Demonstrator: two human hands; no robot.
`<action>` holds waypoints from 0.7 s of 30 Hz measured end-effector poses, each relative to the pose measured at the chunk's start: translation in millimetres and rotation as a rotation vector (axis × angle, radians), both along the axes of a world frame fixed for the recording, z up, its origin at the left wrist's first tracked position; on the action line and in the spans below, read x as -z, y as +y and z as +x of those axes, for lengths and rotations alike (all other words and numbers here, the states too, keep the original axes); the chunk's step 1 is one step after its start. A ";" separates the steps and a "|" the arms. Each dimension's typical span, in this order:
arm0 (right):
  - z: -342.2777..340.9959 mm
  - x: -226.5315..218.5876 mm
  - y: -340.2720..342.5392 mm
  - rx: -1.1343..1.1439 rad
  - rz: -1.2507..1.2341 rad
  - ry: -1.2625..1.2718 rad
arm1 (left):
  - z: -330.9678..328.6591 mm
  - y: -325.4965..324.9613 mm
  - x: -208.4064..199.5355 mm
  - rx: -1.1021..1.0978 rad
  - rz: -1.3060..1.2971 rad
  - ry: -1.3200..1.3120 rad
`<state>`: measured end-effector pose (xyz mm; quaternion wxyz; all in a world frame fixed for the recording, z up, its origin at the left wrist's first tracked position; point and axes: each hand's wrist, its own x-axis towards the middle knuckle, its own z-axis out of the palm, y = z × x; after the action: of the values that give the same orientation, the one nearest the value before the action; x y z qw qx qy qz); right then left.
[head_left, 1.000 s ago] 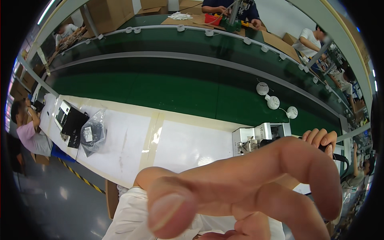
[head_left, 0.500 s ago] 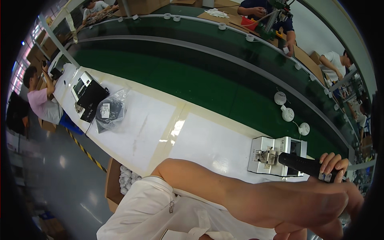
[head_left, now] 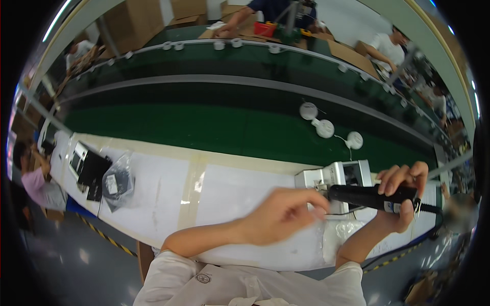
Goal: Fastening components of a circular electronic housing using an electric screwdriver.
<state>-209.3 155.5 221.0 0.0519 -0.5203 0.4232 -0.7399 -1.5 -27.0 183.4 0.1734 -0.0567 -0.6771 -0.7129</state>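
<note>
My right hand (head_left: 400,191) is wrapped round a black power screwdriver (head_left: 365,196), held almost level with its tip toward the left. A cord runs from its right end. Just left of that tip is my left hand (head_left: 283,217), blurred, with thumb and forefinger brought together in a pinch. Whatever lies between those fingertips is too small to make out. Behind the tool stands a silver-white bench fixture (head_left: 334,173), partly covered by the screwdriver and my hands. Clear plastic film (head_left: 334,239) lies on the white tabletop (head_left: 235,178) between my forearms.
Three white round discs (head_left: 325,128) with thin wires lie on the green conveyor (head_left: 204,127) beyond the fixture. A black-and-silver device (head_left: 89,171) and a plastic-bagged black item (head_left: 118,183) sit at the table's left. Several people work around the line.
The view has swung, so the table sits more level. My left hand has moved from the far right, close to the camera, back to beside the screwdriver tip. My right hand still grips the screwdriver.
</note>
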 end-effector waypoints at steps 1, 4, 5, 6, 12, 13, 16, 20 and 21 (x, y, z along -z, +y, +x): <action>-2.3 2.3 -0.9 -0.013 -0.011 0.005 | -2.3 -9.7 21.2 -0.197 -0.205 -0.039; -3.7 6.1 -4.1 -0.095 -0.012 -0.004 | -10.8 -41.5 102.0 -0.635 -0.650 -0.131; -9.8 7.3 -2.9 -0.076 -0.015 -0.005 | -7.9 -50.4 117.2 -0.662 -0.624 -0.208; -16.2 9.3 -1.0 -0.176 -0.035 0.045 | -4.8 -60.2 144.2 -0.648 -0.560 -0.280; -6.3 10.3 -18.1 -0.179 -0.201 -0.081 | -14.0 -72.5 163.7 -0.640 -0.287 -0.318; -3.0 12.9 -22.4 -0.178 -0.200 -0.083 | -16.5 -72.3 165.8 -0.640 -0.287 -0.321; 8.6 22.5 -34.9 0.051 -0.298 -0.139 | -22.5 -73.3 167.0 -0.627 -0.338 -0.315; 4.4 25.7 -29.4 0.062 -0.200 -0.130 | -57.1 -78.8 137.0 -0.580 -0.537 -0.257; 1.3 25.5 -26.7 0.027 -0.137 -0.116 | -73.1 -81.2 127.5 -0.567 -0.682 -0.208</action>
<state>-207.9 128.8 195.4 0.0306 -0.4733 0.3750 -0.7965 -74.6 -108.2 55.8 0.2643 0.1488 -0.8757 -0.3757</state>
